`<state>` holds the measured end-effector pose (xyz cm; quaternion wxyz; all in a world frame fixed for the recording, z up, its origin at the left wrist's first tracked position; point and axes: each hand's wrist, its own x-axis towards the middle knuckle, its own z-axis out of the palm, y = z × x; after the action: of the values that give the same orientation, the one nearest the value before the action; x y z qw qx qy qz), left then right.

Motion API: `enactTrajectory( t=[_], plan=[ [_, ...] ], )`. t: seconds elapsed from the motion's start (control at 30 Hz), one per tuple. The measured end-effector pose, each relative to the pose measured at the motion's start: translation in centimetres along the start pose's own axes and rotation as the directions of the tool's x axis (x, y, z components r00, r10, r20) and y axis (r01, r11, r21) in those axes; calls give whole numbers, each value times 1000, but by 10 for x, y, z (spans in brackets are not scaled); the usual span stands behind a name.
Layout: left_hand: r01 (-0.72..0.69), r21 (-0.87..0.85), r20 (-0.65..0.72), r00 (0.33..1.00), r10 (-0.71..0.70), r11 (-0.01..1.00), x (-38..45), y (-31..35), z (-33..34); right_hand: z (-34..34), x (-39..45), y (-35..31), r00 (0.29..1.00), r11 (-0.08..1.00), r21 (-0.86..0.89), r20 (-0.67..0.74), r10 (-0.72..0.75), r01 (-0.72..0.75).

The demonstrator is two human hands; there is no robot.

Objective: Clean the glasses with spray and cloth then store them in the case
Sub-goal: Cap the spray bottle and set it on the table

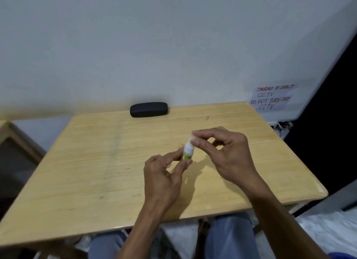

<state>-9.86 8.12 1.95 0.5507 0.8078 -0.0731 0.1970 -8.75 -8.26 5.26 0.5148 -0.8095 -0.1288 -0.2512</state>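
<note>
A small white spray bottle (187, 150) with a green label is held upright above the middle of the wooden table (92, 162). My left hand (164, 173) pinches its lower body between thumb and fingers. My right hand (224, 150) grips the clear cap (193, 134) at its top with thumb and forefinger. A black glasses case (148, 109) lies shut at the table's far edge, against the wall. Neither the glasses nor a cloth can be seen.
A handwritten paper notice (273, 97) is stuck to the wall at the right. Another wooden piece of furniture (17, 137) stands at the left. My knees in blue jeans (229, 237) show below the table's near edge.
</note>
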Motion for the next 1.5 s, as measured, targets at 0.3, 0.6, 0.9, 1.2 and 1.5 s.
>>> enactTrajectory(
  t=[0.3,0.6,0.9,1.2,1.5],
  plan=[
    [121,-128,149,984,-101,984,10,17,-12,-3,10,-3,998,1000,-2,59,6,-6],
    [114,-187,131,987,-91,976,31,33,-21,-3,16,-10,998,961,277,-55,43,-26],
    [174,-317,123,982,-141,932,27,30,-9,-12,25,-11,997,965,254,58,44,-58],
    [188,-376,50,982,-183,907,30,32,-3,8,14,-19,983,962,218,-44,176,-162],
    [203,-31,107,974,-198,979,35,-15,-1,16,28,16,980,981,54,-68,188,-184]
  ],
)
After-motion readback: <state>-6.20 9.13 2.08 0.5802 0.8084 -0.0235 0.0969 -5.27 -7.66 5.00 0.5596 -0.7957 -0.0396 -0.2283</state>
